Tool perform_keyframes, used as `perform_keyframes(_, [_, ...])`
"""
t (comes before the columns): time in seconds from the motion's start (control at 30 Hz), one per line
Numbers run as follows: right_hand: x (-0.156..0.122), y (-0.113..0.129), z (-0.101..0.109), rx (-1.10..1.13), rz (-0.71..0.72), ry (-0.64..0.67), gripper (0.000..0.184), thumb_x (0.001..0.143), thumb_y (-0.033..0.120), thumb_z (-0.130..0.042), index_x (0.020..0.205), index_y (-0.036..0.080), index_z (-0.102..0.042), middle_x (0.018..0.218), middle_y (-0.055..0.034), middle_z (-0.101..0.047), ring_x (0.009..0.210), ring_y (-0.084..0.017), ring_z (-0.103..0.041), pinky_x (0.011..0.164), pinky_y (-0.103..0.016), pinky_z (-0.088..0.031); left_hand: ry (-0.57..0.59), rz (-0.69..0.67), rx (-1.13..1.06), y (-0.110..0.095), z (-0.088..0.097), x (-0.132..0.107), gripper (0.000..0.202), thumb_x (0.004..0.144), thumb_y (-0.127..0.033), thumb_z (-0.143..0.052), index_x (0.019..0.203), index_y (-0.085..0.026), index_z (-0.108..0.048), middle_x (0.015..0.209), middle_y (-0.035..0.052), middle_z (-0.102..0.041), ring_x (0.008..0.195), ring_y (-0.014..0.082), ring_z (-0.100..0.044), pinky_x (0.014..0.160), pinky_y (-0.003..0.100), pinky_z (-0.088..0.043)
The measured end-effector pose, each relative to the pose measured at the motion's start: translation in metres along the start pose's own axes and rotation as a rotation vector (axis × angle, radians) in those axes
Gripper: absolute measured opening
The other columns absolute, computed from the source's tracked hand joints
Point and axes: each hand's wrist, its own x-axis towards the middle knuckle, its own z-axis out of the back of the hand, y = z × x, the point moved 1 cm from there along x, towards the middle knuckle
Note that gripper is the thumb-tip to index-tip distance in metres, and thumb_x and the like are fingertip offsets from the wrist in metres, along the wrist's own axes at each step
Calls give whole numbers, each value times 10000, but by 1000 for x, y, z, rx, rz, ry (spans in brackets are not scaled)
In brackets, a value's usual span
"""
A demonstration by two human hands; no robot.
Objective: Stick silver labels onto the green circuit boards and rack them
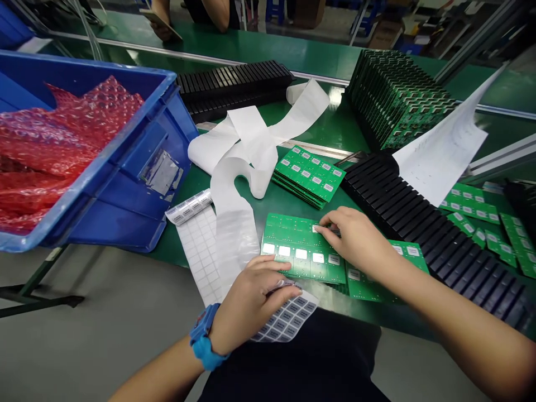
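Observation:
A green circuit board panel (pixel 293 226) lies flat before me, with white labels along its near row. My right hand (pixel 349 234) has thumb and forefinger pinched at a small white label (pixel 315 228) on the panel's far right corner. At the panel's near left edge, my left hand (pixel 262 293) grips a sheet of printed labels (pixel 287 321) under its thumb; its fingertips rest by the panel. A second labelled panel (pixel 362 287) lies partly beneath my right forearm. Behind the first panel sits a small stack of labelled panels (pixel 310 173).
A blue crate (pixel 167 111) with red bubble wrap (pixel 75 139) stands left. White backing strip (pixel 251 134) curls across the green table. Black slotted racks (pixel 419 218) lie right and at the back (pixel 234 84); one rack holds many boards (pixel 402 95). Another person's hand (pixel 163 28) shows beyond.

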Motion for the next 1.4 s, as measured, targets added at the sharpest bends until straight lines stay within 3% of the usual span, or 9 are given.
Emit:
perform_keyframes(0.1, [0, 5, 1, -14, 27, -109, 303, 792, 248, -547, 1080, 154, -533, 812, -72, -572, 769, -230, -554, 706, -384, -433, 22, 14, -34, 0, 2, 0, 163, 859, -279, -550, 781, -219, -680, 778, 5, -712, 1049, 200, -596, 1030, 383, -369])
perform_keyframes(0.27, [15, 14, -5, 392, 118, 128, 298, 838, 176, -441, 1137, 186, -444, 845, -25, -588, 754, -149, -565, 681, -288, -449, 21, 67, -70, -1, 7, -2, 178, 883, -274, -499, 862, -221, -667, 1000, 19, -693, 1101, 200, -559, 1034, 378, -373])
perform_keyframes(0.43, [24, 17, -14, 390, 105, 169, 315, 821, 140, -441, 1133, 187, -428, 818, -11, -589, 703, -134, -551, 651, -284, -438, 51, 76, -129, 0, 11, -6, 255, 921, -215, -396, 1030, -233, -625, 1127, 17, -643, 1168, 184, -503, 1058, 385, -353])
perform_keyframes(0.67, [11, 24, -25, 84, 204, -31, 146, 827, 128, -452, 936, 172, -539, 782, -58, -618, 796, -202, -539, 705, -338, -437, 46, 117, -218, 2, 13, -6, 308, 933, -209, -349, 1106, -226, -603, 1132, 28, -633, 1162, 176, -499, 1085, 381, -317])
perform_keyframes(0.77, [-2, 30, -24, -141, 283, -174, 161, 853, 134, -443, 923, 182, -580, 957, -116, -619, 942, -269, -499, 785, -422, -397, 17, 125, -223, 1, 12, -5, 302, 933, -208, -351, 1084, -226, -612, 1097, 26, -642, 1129, 180, -515, 1051, 361, -357])
perform_keyframes(0.83, [-11, 38, -20, -69, 282, -239, 158, 857, 164, -463, 957, 188, -583, 1061, -130, -580, 992, -275, -489, 812, -441, -392, -6, 126, -219, -1, 12, -4, 296, 934, -207, -347, 1030, -218, -627, 1046, 31, -651, 1072, 185, -541, 999, 350, -405])
perform_keyframes(1.03, [-32, 68, -9, 668, 127, 202, 107, 822, 299, -570, 786, 207, -609, 764, -12, -591, 716, -136, -560, 655, -270, -466, -68, 100, -190, -2, 11, -3, 334, 933, -241, -344, 727, -188, -600, 764, 16, -647, 801, 157, -599, 966, 359, -428])
perform_keyframes(1.13, [-23, 65, -4, 810, -32, 188, 149, 791, 322, -599, 725, 189, -611, 722, -6, -614, 686, -133, -573, 639, -264, -466, -98, 115, -177, 1, 10, -5, 354, 932, -261, -350, 659, -191, -565, 753, 11, -661, 813, 158, -619, 985, 359, -418])
perform_keyframes(1.4, [42, 36, -4, 318, -53, 272, 212, 783, 352, -558, 688, 175, -626, 625, -8, -622, 542, -120, -519, 490, -250, -377, -62, 66, -129, 1, 9, -5, 351, 900, -243, -431, 560, -193, -502, 952, 48, -709, 1027, 196, -602, 1007, 415, -407])
